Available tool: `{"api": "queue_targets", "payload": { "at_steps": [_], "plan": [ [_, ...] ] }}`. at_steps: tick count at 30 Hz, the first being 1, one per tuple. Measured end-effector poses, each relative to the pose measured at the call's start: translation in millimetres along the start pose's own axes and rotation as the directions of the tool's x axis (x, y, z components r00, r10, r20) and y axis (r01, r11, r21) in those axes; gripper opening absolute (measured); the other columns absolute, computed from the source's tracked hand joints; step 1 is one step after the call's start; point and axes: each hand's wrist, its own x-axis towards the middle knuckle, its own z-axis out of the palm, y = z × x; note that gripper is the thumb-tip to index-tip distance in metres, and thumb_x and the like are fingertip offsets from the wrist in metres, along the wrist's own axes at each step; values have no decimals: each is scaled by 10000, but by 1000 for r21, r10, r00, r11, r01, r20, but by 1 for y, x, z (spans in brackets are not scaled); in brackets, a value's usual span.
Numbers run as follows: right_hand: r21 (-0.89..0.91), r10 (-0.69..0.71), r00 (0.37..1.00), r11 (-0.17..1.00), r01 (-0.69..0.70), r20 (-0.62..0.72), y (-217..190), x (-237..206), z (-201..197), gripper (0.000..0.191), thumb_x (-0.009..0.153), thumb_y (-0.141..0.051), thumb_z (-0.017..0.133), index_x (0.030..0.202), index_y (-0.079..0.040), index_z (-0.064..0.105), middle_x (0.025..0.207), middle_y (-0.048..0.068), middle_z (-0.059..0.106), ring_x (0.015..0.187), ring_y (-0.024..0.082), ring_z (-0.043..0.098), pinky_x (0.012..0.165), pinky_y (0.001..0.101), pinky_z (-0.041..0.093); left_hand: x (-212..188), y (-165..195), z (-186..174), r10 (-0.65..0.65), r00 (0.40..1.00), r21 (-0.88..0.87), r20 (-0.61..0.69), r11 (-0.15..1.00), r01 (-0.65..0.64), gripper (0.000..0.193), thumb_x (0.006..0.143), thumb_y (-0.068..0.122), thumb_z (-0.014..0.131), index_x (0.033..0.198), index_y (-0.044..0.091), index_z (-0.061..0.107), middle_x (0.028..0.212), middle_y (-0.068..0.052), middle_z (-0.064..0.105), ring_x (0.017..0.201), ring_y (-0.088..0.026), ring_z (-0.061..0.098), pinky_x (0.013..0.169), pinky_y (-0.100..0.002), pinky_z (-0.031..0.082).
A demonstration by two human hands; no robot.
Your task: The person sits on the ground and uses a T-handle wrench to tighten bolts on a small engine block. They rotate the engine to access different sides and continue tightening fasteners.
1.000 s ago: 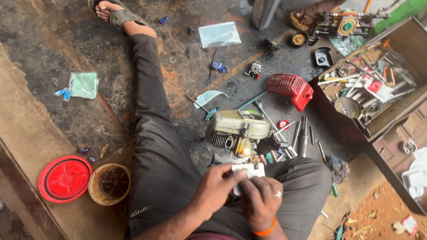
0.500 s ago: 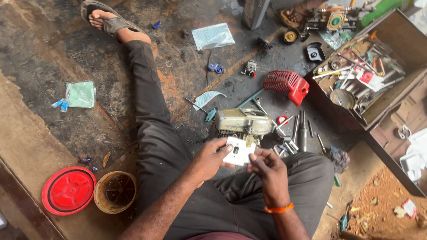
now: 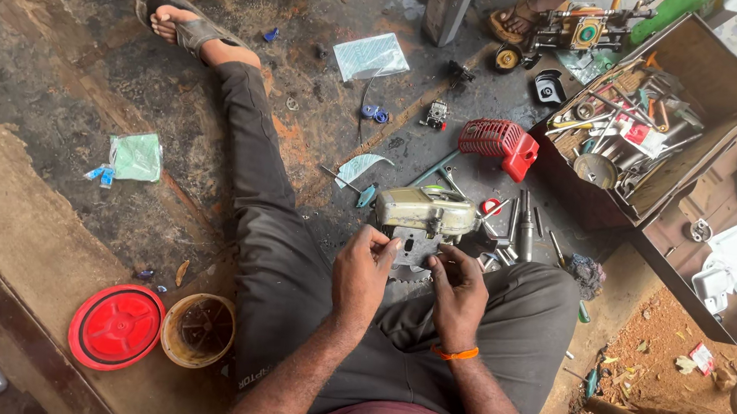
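Note:
I sit on a dirty floor with a small engine body (image 3: 425, 211), pale yellow-green, lying between my legs. My left hand (image 3: 362, 274) and my right hand (image 3: 458, 289) both pinch a flat grey metal plate (image 3: 415, 248) with holes, held just in front of the engine. A toothed round edge (image 3: 409, 275) shows below the plate. An orange band is on my right wrist.
A red engine cover (image 3: 499, 144), loose wrenches and sockets (image 3: 519, 227) lie beyond the engine. An open metal toolbox (image 3: 642, 120) stands at the right. A red lid (image 3: 116, 326) and a tan bowl (image 3: 198, 330) sit at my left. Another person's sandalled foot (image 3: 521, 18) is at the top.
My hands have shifted forward toward the engine with the plate between them. The camera has tilted slightly, and the plate now sits closer to the engine's underside.

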Motion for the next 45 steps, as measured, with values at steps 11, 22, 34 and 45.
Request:
{"api": "queue_targets", "payload": {
  "at_steps": [11,22,34,45],
  "plan": [
    [-69,-34,999,997,35,8,-5,-1,-1,373,911,-104,760,1258,-32,643,1088,53,637,905,108,691,764,255,590,2,-4,6,-81,996,100,33,992,78,280,949,306,739,870,78,597,745,-30,655,660,-140,681,571,-328,556],
    [-99,-135,991,986,136,21,-7,-4,-27,303,957,-137,726,1237,-42,658,1097,66,679,987,128,712,842,289,611,-3,-6,-8,-127,986,44,-104,990,132,263,920,332,755,920,81,677,702,-8,684,634,-144,690,566,-338,535],
    [-852,-194,981,518,77,-29,105,70,-179,805,854,-573,722,1410,-6,588,1354,325,591,1226,470,560,989,492,449,8,-137,-102,-642,767,502,-12,659,560,1316,793,725,732,1638,70,-35,1538,-335,285,1312,-518,455,1049,-585,444],
    [304,233,910,889,-342,343,24,243,-121,792,961,-567,557,1522,-21,433,1378,82,630,1240,203,609,1063,401,490,17,-130,-81,-503,843,613,-189,610,502,1326,755,739,726,1607,-49,83,1471,-362,409,1323,-451,532,1043,-506,521]
  ]
}}
